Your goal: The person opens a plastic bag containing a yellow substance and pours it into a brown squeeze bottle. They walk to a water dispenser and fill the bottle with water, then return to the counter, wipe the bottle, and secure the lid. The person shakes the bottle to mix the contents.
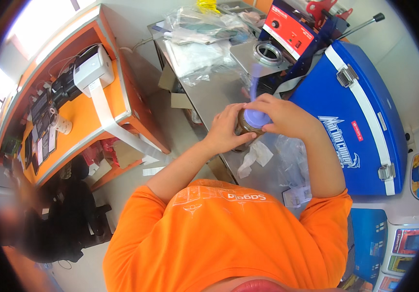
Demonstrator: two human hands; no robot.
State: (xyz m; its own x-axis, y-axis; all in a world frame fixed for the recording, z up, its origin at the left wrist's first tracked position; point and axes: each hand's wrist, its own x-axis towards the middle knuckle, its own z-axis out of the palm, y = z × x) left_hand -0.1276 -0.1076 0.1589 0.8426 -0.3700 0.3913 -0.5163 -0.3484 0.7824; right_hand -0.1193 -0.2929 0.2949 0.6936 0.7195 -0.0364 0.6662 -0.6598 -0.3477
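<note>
My left hand (225,127) is wrapped around the side of a clear container with brown contents (243,127). Over its mouth sits a purple lid (256,119), gripped at the rim by the fingers and thumb of my right hand (284,115). A blurred purple straw-like stem (255,82) rises from the lid. My hands cover much of the container. Crumpled tissue (256,157) lies just below it on the steel table (216,95), with clear plastic film (293,160) nearby.
A cup sealing machine (286,29) with a steel ring plate stands beyond my hands. To the right is a large blue cooler box (351,120). Plastic bags (202,47) cover the table's far end. Leftward, a label printer (94,69) occupies an orange counter, where a person in black (60,215) sits.
</note>
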